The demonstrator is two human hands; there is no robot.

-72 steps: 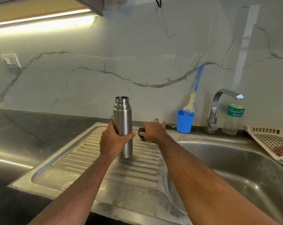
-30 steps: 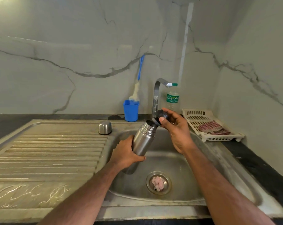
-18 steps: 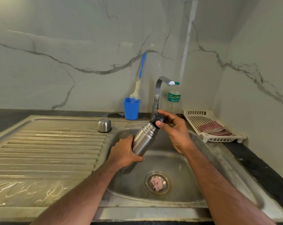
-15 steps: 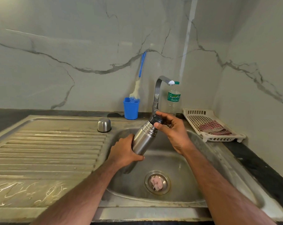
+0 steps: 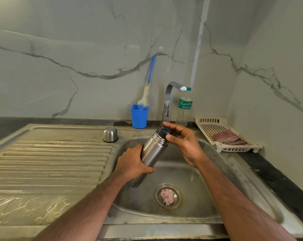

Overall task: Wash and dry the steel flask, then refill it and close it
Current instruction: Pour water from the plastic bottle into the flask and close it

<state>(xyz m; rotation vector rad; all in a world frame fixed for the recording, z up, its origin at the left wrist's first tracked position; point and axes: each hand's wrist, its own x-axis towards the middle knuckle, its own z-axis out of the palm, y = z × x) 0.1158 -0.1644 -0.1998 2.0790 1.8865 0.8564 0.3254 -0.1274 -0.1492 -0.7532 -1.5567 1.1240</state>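
I hold the steel flask [image 5: 153,150] tilted over the sink basin [image 5: 208,171], its mouth pointing up and to the right. My left hand [image 5: 132,165] grips the flask's lower body. My right hand [image 5: 183,141] pinches the black stopper [image 5: 163,131], which sits on the flask's mouth. The flask's steel cup lid [image 5: 110,134] stands upside down on the drainboard near the basin's back left corner. The tap [image 5: 170,100] rises just behind the flask and no water runs from it.
A blue cup [image 5: 139,116] with a bottle brush [image 5: 147,89] stands behind the sink. A plastic water bottle [image 5: 184,106] is right of the tap. A white basket [image 5: 223,136] holds a checked cloth [image 5: 229,137]. The ribbed drainboard [image 5: 51,162] lies to the left.
The flask went from the drainboard to over the basin. My right hand brought the black stopper to its mouth and set it on; the stopper now sits lower on the neck.
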